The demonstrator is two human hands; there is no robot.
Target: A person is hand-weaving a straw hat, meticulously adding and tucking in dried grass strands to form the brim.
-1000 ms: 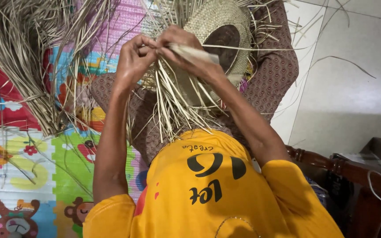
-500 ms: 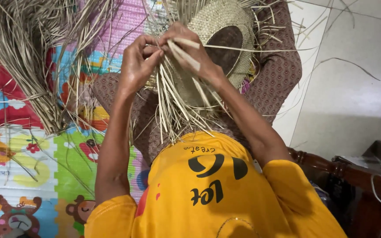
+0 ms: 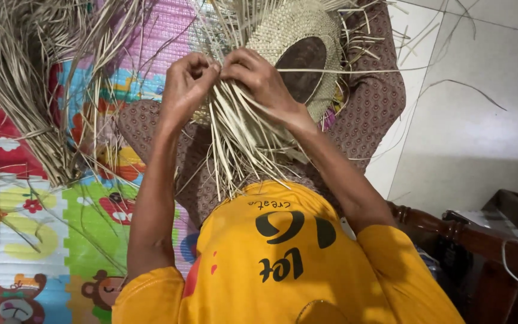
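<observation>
Up close, L hand (image 3: 188, 84) & R hand (image 3: 258, 81) pinching straw strands (image 3: 235, 144), apparently of hollow woven hat (image 3: 298, 54).

Hidden fingertips, cropped edges

The fingers of the left hand (image 3: 188, 81) and right hand (image 3: 258, 78) curl into the pale loose straw strands (image 3: 238, 144), so their tips and exact grip cannot be seen. The round woven straw hat (image 3: 298, 45) and the heap of dry straw (image 3: 25, 78) run past the top edge. The dark wooden furniture (image 3: 481, 240) is cut off at right.
</observation>
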